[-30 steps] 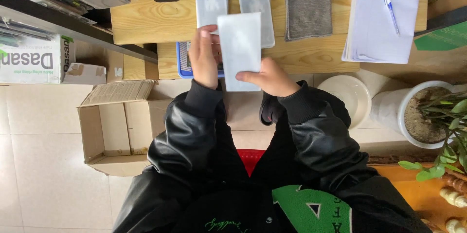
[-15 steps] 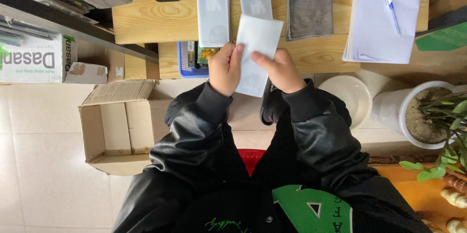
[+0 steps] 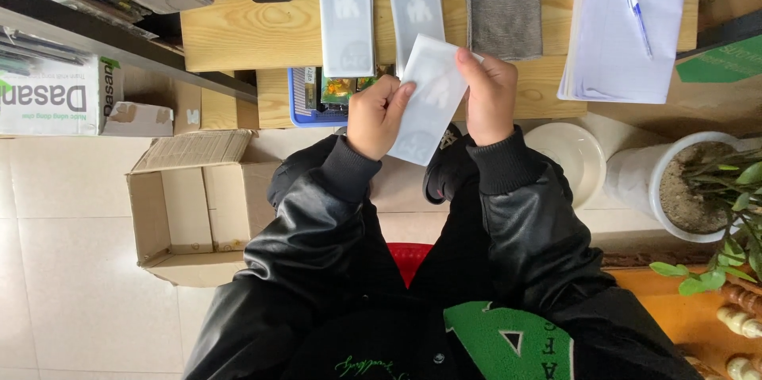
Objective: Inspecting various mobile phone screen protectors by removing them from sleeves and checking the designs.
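Note:
A thin white translucent sheet (image 3: 429, 102), like a screen protector in its sleeve, is tilted above the front edge of the wooden desk (image 3: 246, 30). My left hand (image 3: 379, 114) pinches its lower left edge. My right hand (image 3: 488, 94) grips its upper right edge. Behind it on the desk lie a white flat package (image 3: 346, 19) and a second pale sleeve (image 3: 414, 7), side by side. A grey cloth (image 3: 503, 19) lies to their right.
A blue tray (image 3: 305, 98) with small packets sits under the desk edge. Papers with a blue pen (image 3: 639, 19) lie at right. An open cardboard box (image 3: 186, 201) stands on the floor at left. A white plant pot (image 3: 675, 189) and bowl (image 3: 563, 154) stand at right.
The sheet has tilted and shifted right and slightly away. My left hand moved from its top left to its lower left edge; my right hand rose to the upper right corner.

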